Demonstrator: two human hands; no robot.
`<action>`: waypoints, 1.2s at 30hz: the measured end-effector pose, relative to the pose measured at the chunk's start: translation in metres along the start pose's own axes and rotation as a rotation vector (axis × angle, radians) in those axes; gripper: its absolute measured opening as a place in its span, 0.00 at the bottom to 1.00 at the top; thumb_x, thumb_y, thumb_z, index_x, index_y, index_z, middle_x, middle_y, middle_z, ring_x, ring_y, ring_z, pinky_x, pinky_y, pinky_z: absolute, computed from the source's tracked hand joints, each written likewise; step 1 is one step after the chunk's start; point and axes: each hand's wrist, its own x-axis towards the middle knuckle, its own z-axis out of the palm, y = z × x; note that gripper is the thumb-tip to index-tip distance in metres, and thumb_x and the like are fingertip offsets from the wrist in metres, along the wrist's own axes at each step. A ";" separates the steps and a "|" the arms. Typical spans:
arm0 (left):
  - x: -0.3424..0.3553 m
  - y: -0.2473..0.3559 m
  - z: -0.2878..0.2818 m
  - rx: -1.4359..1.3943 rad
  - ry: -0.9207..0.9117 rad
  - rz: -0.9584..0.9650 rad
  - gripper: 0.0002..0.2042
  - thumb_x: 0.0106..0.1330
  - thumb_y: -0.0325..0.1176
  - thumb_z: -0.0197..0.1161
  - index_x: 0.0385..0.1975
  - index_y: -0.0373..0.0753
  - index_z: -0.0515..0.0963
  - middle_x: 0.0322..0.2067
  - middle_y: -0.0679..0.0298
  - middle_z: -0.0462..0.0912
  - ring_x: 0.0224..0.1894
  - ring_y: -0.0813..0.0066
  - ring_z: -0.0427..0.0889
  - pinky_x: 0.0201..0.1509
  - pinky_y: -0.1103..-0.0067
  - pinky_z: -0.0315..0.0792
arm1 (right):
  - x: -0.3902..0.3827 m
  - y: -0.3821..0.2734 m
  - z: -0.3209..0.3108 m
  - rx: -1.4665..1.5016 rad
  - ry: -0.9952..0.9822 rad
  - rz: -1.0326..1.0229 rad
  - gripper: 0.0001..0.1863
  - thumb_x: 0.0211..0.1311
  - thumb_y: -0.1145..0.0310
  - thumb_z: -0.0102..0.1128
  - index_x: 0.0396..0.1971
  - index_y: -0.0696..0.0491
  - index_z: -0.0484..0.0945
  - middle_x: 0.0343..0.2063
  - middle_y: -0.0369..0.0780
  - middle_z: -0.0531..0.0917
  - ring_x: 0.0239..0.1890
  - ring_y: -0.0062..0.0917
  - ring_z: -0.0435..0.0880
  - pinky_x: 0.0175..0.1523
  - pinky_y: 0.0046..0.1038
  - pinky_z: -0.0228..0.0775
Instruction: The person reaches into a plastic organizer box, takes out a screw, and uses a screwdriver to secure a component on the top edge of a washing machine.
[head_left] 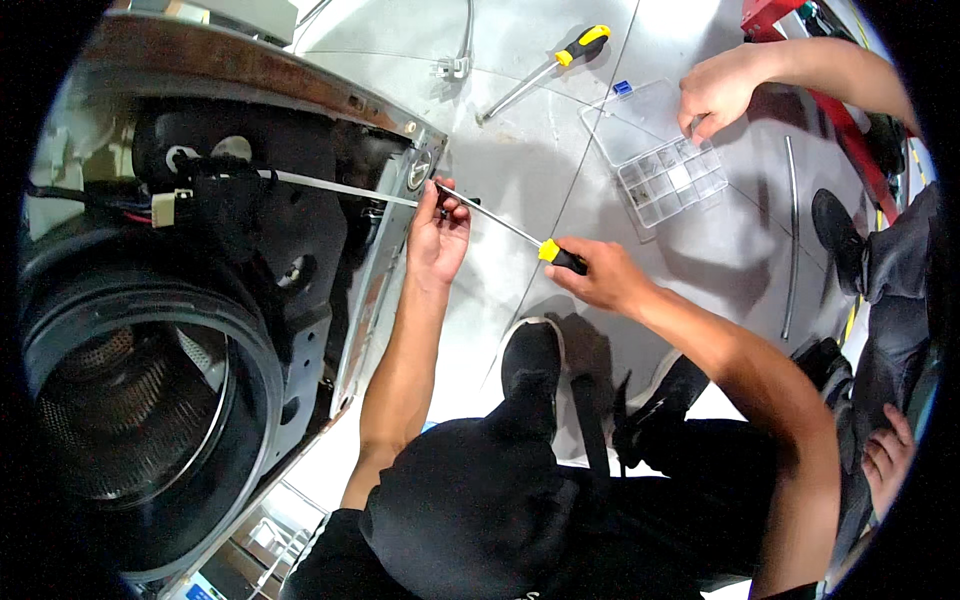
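Note:
My right hand (605, 275) grips the black and yellow handle of a screwdriver (505, 224), its long shaft pointing up and left. The fingers of my left hand (440, 235) are curled together around the tip end of that shaft. Whatever small thing they may pinch is hidden. Just beyond them is the metal corner of an opened front-load washing machine (375, 255), lying to my left. A pale strip (320, 185) runs from the dark inside of the machine to my left fingers.
Another person's hand (715, 95) reaches into a clear compartment box (672, 185) with its lid open. A second screwdriver (550, 73), a plug (452, 68) and a grey tube (791, 240) lie on the tiled floor. The machine's drum (130, 410) opens at left.

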 end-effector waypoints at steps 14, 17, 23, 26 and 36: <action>0.023 -0.002 0.009 0.086 0.032 0.006 0.08 0.66 0.37 0.54 0.34 0.39 0.74 0.30 0.68 0.75 0.25 0.83 0.67 0.31 0.84 0.66 | -0.004 0.043 0.043 0.588 0.340 0.074 0.22 0.48 0.67 0.60 0.46 0.57 0.75 0.37 0.44 0.80 0.36 0.27 0.80 0.44 0.26 0.70; 0.025 -0.005 0.019 0.137 0.058 0.012 0.08 0.65 0.37 0.55 0.34 0.40 0.74 0.30 0.69 0.75 0.25 0.82 0.68 0.32 0.84 0.67 | -0.005 0.043 0.039 0.771 0.290 0.103 0.18 0.48 0.68 0.61 0.42 0.56 0.77 0.31 0.39 0.81 0.29 0.20 0.79 0.36 0.21 0.71; 0.037 0.007 0.014 0.189 0.003 -0.012 0.08 0.66 0.36 0.53 0.36 0.37 0.72 0.31 0.67 0.75 0.27 0.83 0.69 0.32 0.83 0.66 | -0.001 0.031 0.026 0.756 0.353 0.118 0.17 0.50 0.64 0.63 0.39 0.56 0.78 0.26 0.35 0.81 0.24 0.14 0.78 0.25 0.18 0.68; 0.030 0.005 0.011 0.238 0.038 0.003 0.08 0.67 0.35 0.52 0.35 0.37 0.73 0.31 0.66 0.75 0.27 0.82 0.69 0.32 0.83 0.65 | 0.004 0.041 0.034 0.723 0.316 0.020 0.20 0.51 0.64 0.63 0.43 0.57 0.77 0.29 0.36 0.80 0.25 0.14 0.77 0.25 0.16 0.68; -0.028 0.002 -0.016 0.451 0.191 0.005 0.08 0.67 0.35 0.51 0.36 0.38 0.72 0.30 0.66 0.72 0.30 0.80 0.68 0.34 0.83 0.65 | -0.006 0.064 0.044 0.240 0.180 0.053 0.22 0.46 0.53 0.66 0.41 0.49 0.81 0.30 0.43 0.84 0.30 0.27 0.83 0.38 0.26 0.72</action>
